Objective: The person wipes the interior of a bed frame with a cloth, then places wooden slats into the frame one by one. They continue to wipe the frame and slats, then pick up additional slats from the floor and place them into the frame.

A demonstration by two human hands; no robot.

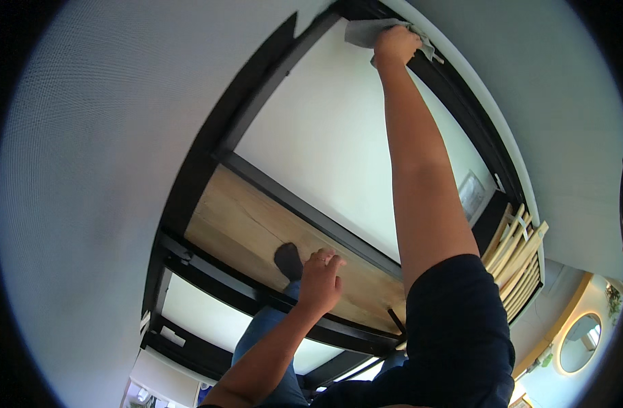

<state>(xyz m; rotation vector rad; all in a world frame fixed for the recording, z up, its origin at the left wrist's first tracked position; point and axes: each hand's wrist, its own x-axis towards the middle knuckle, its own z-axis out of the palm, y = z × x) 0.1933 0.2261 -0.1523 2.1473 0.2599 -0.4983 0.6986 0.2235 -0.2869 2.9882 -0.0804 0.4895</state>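
Note:
My right hand (398, 45) reaches far forward and is closed on a grey cloth (368, 32). It presses the cloth against the far corner of a black bed frame (197, 146). Parts of the cloth hang out on both sides of the fist. Lower down, my left hand (320, 282) hovers over the wooden floor (250, 214), near the frame's middle bars. Its fingers are loosely bent and a little apart, and nothing shows in them.
White panels (325, 129) lie within the frame. A stack of pale wooden slats (519, 262) rests at the right end. My dark-socked foot (288, 261) stands on the floor between black crossbars. A round lit mirror (580, 343) hangs at lower right.

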